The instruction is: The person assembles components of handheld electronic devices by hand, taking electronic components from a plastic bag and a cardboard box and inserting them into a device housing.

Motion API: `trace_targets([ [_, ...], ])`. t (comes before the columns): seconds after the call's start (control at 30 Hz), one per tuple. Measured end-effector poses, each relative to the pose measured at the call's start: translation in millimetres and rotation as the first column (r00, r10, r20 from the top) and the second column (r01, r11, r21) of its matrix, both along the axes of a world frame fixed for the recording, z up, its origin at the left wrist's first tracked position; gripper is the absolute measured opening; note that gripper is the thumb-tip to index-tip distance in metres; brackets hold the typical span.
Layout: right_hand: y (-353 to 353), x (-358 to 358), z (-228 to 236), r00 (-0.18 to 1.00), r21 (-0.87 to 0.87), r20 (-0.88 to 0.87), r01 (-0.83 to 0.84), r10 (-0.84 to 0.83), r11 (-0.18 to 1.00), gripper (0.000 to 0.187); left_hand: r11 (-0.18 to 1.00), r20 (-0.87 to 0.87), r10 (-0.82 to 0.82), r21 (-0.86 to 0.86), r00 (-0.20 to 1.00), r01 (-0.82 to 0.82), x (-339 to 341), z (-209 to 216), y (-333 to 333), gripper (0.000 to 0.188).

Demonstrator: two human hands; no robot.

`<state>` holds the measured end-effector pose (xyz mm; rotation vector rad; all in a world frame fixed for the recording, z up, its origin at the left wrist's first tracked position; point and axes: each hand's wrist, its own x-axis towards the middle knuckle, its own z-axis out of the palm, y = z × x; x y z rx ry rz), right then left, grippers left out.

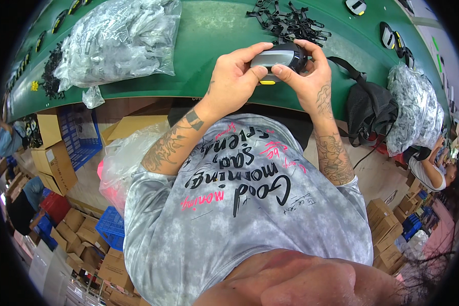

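- My left hand (233, 76) is gripping the device (279, 57) by its left end!
- My right hand (313, 79) is clasping the right!
- Black parts (290, 24) are lying just beyond!

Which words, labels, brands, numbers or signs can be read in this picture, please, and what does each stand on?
Shirt: large black lettering and smaller pink lettering, upside down in this view; partly legible, but I won't copy wording.
Same shirt: thin dark scrawl, too small to read surely.
Cardboard box at left: faint marking, too small to read.
Black-and-grey device in the left hand and right hand: no readable text.
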<state>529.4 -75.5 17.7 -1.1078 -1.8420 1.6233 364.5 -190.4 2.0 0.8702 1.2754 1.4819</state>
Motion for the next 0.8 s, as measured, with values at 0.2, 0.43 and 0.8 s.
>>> trace_targets([
  [0.2,18.8,6.4,11.0,0.903,-0.106,-0.400,-0.214,0.156,0.971,0.070,0.994,0.314,-0.007,-0.103,0.949,0.041,-22.8,17.9,8.7,0.044],
  [0.43,18.4,-2.5,7.8,0.913,-0.460,-0.407,-0.188,-0.018,0.868,0.059,0.995,-0.701,0.021,0.081,0.713,0.050,-16.7,37.2,4.3,0.076],
  [0.8,58.1,-12.1,13.8,0.857,-0.290,-0.494,-0.005,-0.146,0.957,0.040,0.969,-0.912,0.177,0.226,0.371,0.095,-83.7,48.2,90.3,0.061],
])
